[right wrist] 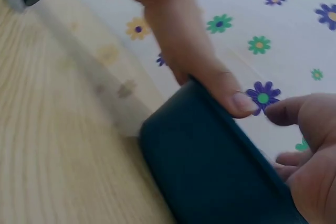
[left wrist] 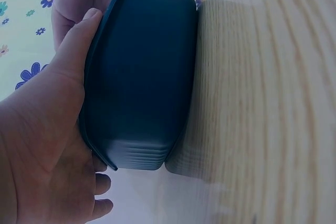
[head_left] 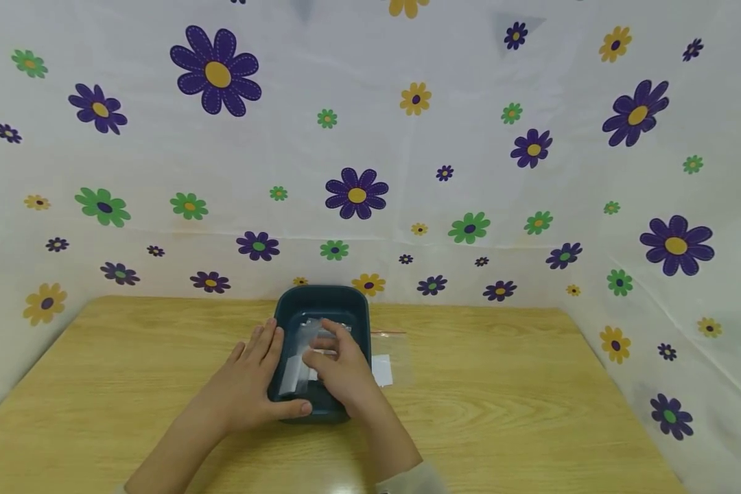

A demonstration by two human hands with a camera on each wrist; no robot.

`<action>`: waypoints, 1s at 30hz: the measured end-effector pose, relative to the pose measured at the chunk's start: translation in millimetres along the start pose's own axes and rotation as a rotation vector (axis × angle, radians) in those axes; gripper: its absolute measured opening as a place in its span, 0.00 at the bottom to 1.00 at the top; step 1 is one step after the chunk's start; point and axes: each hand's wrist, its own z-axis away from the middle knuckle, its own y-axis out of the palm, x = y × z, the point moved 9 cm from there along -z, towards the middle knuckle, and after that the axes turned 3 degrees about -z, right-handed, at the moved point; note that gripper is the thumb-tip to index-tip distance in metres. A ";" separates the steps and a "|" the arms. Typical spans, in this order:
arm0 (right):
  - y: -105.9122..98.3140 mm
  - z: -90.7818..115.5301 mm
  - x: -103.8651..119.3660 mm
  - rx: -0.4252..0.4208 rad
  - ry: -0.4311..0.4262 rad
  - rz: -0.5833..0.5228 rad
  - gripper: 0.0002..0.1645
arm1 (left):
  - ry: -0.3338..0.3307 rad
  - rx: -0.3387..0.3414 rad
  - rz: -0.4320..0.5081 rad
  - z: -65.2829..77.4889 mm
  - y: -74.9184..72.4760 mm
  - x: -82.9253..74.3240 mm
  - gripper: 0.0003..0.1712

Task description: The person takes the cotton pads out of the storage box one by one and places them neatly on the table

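A dark teal bin [head_left: 339, 415] stands upright on the table. My left hand [head_left: 247, 384] rests on its left side, fingers straight along the rim and thumb over the near edge; the left wrist view shows that thumb against the bin's outer wall [left wrist: 142, 72]. My right hand [head_left: 346, 367] reaches into the bin from the right, fingers slightly bent, thumb and index finger apart. Beside its fingertips leans a clear plastic bag [head_left: 293, 374] with a white patch. More clear plastic lies beneath, partly hidden by the hand. In the right wrist view, a gap separates the right thumb [right wrist: 286, 111] from the fingers.
On the table to the bin's right lies another clear zip bag [head_left: 401, 357] with a red strip and a white paper [head_left: 381, 370], partly hidden by the bin. Wood-grain tabletop [head_left: 500, 391] surrounds the bin. A flower-patterned cloth [head_left: 302, 151] hangs behind and at both sides.
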 end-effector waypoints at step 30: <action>3.7 6.3 12.9 -0.133 -0.129 0.385 0.26 | -0.010 0.015 -0.002 -0.2 -0.4 -0.8 0.76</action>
